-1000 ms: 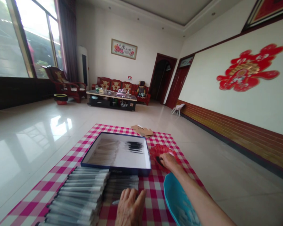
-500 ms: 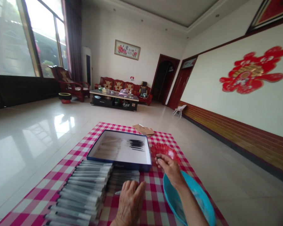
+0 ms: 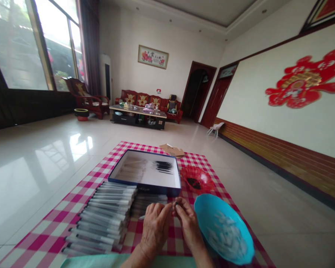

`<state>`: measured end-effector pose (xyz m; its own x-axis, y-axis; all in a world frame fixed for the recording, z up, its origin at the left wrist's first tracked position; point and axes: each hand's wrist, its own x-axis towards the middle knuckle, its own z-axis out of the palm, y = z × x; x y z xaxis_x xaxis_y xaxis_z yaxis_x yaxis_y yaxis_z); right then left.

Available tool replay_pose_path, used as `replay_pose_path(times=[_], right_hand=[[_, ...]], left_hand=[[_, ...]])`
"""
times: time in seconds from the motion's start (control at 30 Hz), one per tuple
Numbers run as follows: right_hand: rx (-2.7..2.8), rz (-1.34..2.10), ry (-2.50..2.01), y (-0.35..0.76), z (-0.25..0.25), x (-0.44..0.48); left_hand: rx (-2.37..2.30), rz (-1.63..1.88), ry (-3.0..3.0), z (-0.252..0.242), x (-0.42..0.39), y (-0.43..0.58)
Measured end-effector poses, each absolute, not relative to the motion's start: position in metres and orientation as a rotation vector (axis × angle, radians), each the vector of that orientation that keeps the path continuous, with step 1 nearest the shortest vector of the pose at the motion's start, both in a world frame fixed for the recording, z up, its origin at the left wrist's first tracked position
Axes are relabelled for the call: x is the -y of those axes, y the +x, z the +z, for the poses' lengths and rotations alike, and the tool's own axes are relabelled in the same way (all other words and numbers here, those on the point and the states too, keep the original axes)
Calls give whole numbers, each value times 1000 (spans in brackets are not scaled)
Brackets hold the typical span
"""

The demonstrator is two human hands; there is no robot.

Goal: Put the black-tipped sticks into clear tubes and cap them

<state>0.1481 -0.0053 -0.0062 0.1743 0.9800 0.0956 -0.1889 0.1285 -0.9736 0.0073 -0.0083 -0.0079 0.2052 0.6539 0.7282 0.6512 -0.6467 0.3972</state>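
My left hand point(image 3: 156, 225) is curled nearly closed around a slim pen point(image 3: 142, 217), its pale grey end poking out on the left; my knuckles hide most of it. The thumb and fingertips of my right hand point(image 3: 185, 217) pinch a small dark piece point(image 3: 176, 203) just beside my left thumb. Both are above the counter point(image 3: 72, 214), which wears a pink-and-white checked covering.

To my left lies a thick row of translucent pens point(image 3: 103, 216) with dark ends; more greyish pens point(image 3: 147, 201) lie partly behind my knuckles. Beyond sits a blue-edged box point(image 3: 150, 176) of clear tubes point(image 3: 131, 167) and black sticks point(image 3: 164, 166). On my right are a red fluted bowl point(image 3: 205, 178) of dark bits point(image 3: 194, 182) and a turquoise bowl point(image 3: 202, 214) of clear pieces point(image 3: 226, 234). The box front's pale lettering is too small to read.
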Motion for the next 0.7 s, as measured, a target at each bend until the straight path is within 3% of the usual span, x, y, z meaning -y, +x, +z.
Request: replay_pose_path(times=[0.17,0.7], right_hand=[[927,1223,-1019,137,-15,7],[1017,1193,-1007,142,-28,6]], left_hand=[[-1360,1432,2440,-6,9,6],[-1473,1355,2420,-6,8,4]])
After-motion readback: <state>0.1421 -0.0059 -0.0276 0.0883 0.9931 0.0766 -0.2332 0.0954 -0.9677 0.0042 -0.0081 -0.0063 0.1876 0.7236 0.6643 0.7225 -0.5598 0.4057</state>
